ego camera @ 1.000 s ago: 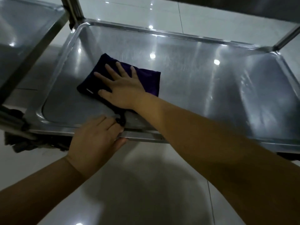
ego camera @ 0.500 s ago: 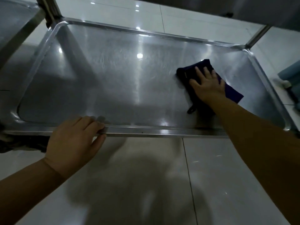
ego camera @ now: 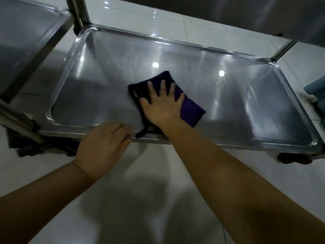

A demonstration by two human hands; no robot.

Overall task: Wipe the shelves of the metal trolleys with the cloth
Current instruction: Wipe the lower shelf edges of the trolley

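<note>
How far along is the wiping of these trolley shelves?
Done: streaks cross this shelf, so part looks wiped. In hand: the right hand presses the cloth flat mid-shelf; the left hand grips the front rim. Left: the neighbouring trolley's shelf, whose state I cannot tell.

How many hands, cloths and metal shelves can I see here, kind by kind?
Hands: 2, left hand and right hand
Purple cloth: 1
Metal shelves: 3, nearest shelf, neighbouring shelf, upper shelf
Total: 6
</note>
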